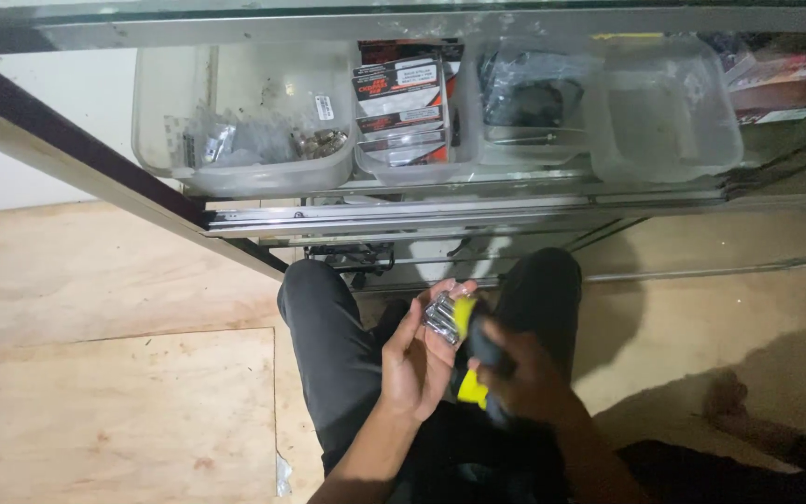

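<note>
Held over the lap, between the knees: a yellow-and-black tool point(474, 347), long axis running from the cupped left hand point(414, 359) down and right into the right hand point(524, 381). Right hand wrapped round the dark grip — left hand curled about the silvery bits point(442, 315) at its upper end. Beyond, clear bins point(244, 173) along the glass shelf's front edge.

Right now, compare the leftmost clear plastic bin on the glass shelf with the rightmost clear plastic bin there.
The leftmost clear plastic bin holds small bagged metal parts heaped at its bottom; the rightmost clear plastic bin looks nearly empty. The leftmost bin is wider and the rightmost narrower. The leftmost bin stands at the open end of the shelf, while the rightmost sits beside flat packets. Both are translucent, open-topped and rest on the same glass shelf.
</note>
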